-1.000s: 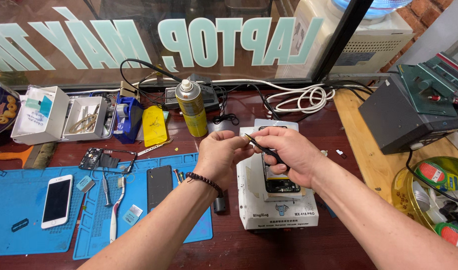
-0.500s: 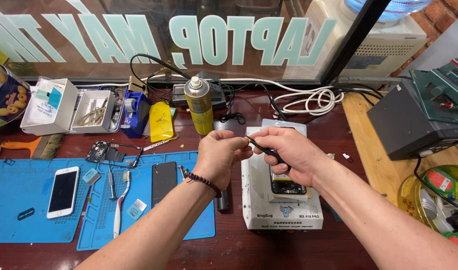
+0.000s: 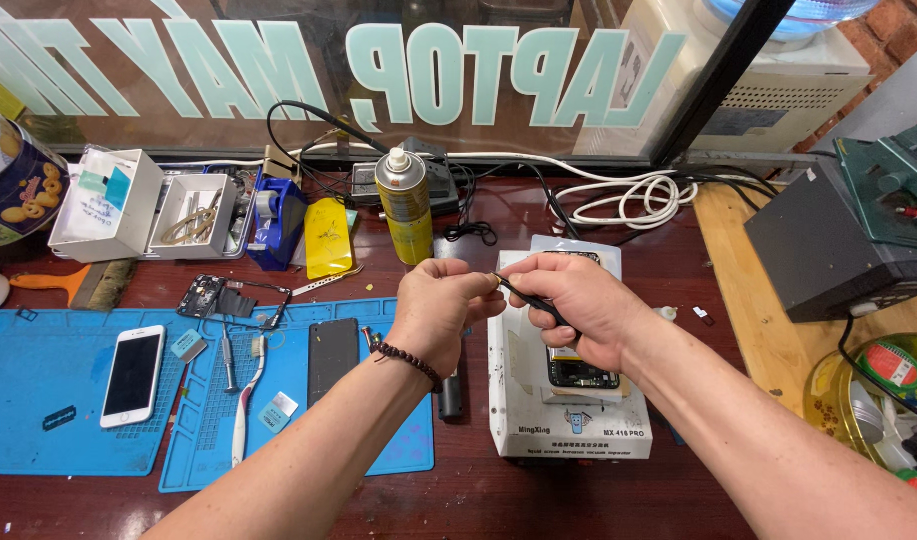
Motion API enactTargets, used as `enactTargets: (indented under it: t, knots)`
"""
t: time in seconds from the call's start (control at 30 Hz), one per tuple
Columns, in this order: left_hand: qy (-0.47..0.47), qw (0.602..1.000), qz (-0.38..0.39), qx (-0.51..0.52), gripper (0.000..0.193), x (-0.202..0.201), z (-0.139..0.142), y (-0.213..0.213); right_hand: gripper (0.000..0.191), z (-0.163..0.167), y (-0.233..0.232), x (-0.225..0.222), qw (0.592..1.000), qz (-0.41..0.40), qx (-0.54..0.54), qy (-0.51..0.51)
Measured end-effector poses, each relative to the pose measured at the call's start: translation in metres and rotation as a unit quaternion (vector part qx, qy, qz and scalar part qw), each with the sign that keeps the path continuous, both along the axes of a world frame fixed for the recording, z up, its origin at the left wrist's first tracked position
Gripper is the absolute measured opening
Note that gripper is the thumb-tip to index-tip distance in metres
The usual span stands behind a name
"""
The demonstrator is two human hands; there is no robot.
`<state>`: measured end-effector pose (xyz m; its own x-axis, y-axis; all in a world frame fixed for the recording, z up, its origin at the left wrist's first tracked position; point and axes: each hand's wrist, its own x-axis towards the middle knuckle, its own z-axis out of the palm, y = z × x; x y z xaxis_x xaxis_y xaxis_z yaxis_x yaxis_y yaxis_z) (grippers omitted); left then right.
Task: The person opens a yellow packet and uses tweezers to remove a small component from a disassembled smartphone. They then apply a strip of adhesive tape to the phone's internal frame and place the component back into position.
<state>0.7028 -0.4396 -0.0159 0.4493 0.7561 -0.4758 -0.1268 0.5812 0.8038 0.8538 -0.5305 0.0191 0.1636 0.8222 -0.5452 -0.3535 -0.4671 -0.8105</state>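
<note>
Both hands: tweezers (image 3: 534, 301) in right hand (image 3: 576, 305), tip at left hand (image 3: 440, 312).

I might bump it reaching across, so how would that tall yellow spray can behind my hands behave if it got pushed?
The spray can stands upright, tall and narrow on a small base, so a nudge near the top would likely tip it. Being round, it would probably roll once down, perhaps toward the cables. Its smooth metal sides look a bit slippery.

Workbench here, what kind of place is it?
Most likely a phone repair bench. A white phone and loose parts lie on blue work mats, and the right hand holds tweezers above an opened phone on a white heating plate.
</note>
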Motion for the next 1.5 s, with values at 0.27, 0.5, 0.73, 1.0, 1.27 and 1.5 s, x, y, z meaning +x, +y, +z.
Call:
enactTargets:
  t: [0.27, 0.5, 0.73, 1.0, 1.27, 1.5]
  knots:
    - [-0.015, 0.999, 0.021, -0.028, 0.042, -0.004, 0.003, 0.000, 0.024, -0.007, 0.005, -0.004, 0.998, -0.046, -0.019, -0.044]
    - [-0.107, 0.992, 0.042, -0.055, 0.036, -0.008, 0.007, 0.003, 0.032, 0.001, 0.013, -0.021, 0.935, -0.033, 0.181, -0.302]
    - [-0.074, 0.997, 0.016, 0.010, 0.027, -0.013, 0.010, 0.002, 0.032, 0.025, 0.018, -0.023, 0.919, -0.006, 0.160, -0.359]
    - [-0.104, 0.992, -0.065, 0.004, 0.032, -0.021, 0.019, 0.004, 0.032, 0.034, 0.027, -0.007, 0.898, 0.065, 0.160, -0.405]
    - [0.210, 0.926, -0.161, 0.269, 0.019, -0.020, 0.040, 0.009, 0.033, 0.054, 0.034, -0.010, 0.817, 0.196, 0.172, -0.515]
    - [0.185, 0.928, -0.169, 0.276, 0.015, -0.026, 0.031, 0.014, 0.032, 0.048, 0.036, -0.012, 0.813, 0.220, 0.162, -0.515]
